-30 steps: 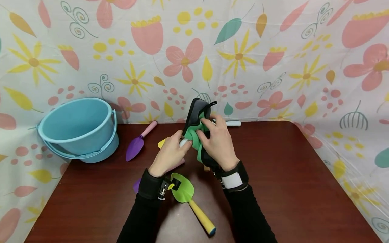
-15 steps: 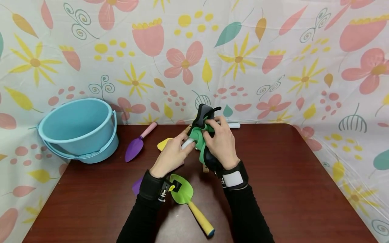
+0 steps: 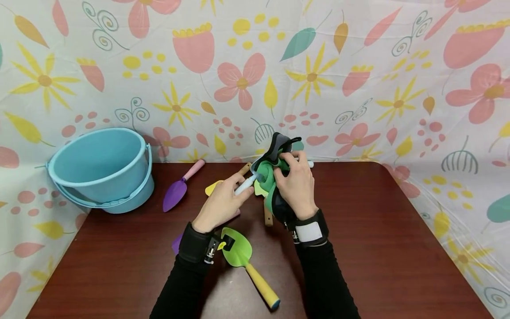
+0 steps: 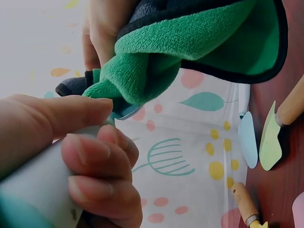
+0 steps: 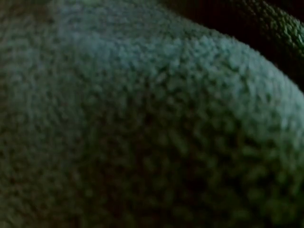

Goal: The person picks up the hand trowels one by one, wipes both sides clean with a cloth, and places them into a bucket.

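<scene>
In the head view, my left hand (image 3: 221, 201) grips the white handle (image 3: 245, 184) of a small garden tool. Green cloth (image 3: 267, 176) with a grey back and black edging is bunched around the tool's far end. My right hand (image 3: 296, 186) holds that cloth from the right side. The left wrist view shows my thumb and fingers curled about the handle (image 4: 45, 173), which has a teal end. A sliver of bluish blade (image 4: 129, 111) peeks out below the cloth (image 4: 156, 57); its shape is mostly hidden. Dark, blurred cloth (image 5: 152, 118) fills the right wrist view.
A light blue bucket (image 3: 119, 188) stands at the table's left. Beside it lies a purple trowel (image 3: 175, 194) with a pink handle. A green trowel (image 3: 238, 251) lies near my left wrist. Wooden-handled tools and a light blue trowel (image 4: 248, 140) lie beyond the hands.
Both hands have shifted slightly right. The cloth has moved right and bunched up more, so more of the white handle shows beyond my left fingers.
</scene>
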A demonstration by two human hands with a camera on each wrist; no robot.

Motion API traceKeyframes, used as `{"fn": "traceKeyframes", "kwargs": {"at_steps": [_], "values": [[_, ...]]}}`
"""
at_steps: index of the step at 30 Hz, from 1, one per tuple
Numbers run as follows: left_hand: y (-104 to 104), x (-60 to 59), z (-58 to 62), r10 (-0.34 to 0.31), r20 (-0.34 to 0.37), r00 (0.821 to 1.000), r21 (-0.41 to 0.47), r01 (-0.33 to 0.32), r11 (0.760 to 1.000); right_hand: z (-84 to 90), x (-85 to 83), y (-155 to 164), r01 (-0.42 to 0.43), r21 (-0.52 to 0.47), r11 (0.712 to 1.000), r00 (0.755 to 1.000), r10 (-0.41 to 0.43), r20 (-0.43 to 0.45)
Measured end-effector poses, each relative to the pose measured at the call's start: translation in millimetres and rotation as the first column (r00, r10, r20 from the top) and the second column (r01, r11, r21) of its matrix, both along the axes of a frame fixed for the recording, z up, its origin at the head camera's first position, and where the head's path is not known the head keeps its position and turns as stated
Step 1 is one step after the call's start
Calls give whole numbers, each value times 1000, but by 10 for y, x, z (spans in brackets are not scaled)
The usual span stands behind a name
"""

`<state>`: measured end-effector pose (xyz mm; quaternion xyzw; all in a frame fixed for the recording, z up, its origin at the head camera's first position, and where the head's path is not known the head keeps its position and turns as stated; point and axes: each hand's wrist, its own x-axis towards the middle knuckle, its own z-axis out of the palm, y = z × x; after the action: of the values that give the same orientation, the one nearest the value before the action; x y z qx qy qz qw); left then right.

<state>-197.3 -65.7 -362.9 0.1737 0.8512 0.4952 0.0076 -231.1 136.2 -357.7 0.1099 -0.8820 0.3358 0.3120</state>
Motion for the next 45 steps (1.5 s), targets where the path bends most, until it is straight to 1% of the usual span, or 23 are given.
{"fn": "traceKeyframes", "kwargs": {"at_steps": [6,8,9,14,17,20,23,25,30,35,39,42,45], "values": [[-23,-7,-2,-13,-27,1000,-7,13,1000,12,-4,47,28,-39,999,999,-29,-18],[-26,-4,-4,-19,-26,999,-3,19,1000,13,-4,74,39,-53,998,999,-40,-23],[-26,-4,-7,-21,-23,1000,-2,21,1000,17,-3,85,45,-58,997,999,-46,-21],[-26,4,-21,-42,32,999,47,40,998,58,23,132,66,-86,994,997,-68,-28],[-24,4,-25,-56,49,997,59,53,997,88,45,152,70,-116,991,995,-78,-64],[-18,5,-21,-63,42,997,51,61,997,97,51,157,59,-142,988,991,-74,-109],[-8,8,-15,-62,26,998,44,60,997,106,62,136,30,-144,989,988,-51,-143],[-2,13,-8,-66,28,997,48,65,997,106,69,109,8,-135,991,987,-30,-157],[1,19,-9,-74,31,997,57,72,996,94,92,9,-49,-81,996,986,35,-160],[-1,11,-10,-64,31,997,68,62,996,90,119,-108,-105,-6,994,985,103,-137],[-22,6,-10,-68,42,997,125,62,990,89,147,-196,-151,37,988,982,154,-106],[-51,-3,-22,-58,17,998,113,56,992,96,175,-232,-181,65,981,980,185,-69],[-69,-13,-36,-41,13,999,85,40,996,107,202,-227,-203,90,975,978,206,-22]]}}
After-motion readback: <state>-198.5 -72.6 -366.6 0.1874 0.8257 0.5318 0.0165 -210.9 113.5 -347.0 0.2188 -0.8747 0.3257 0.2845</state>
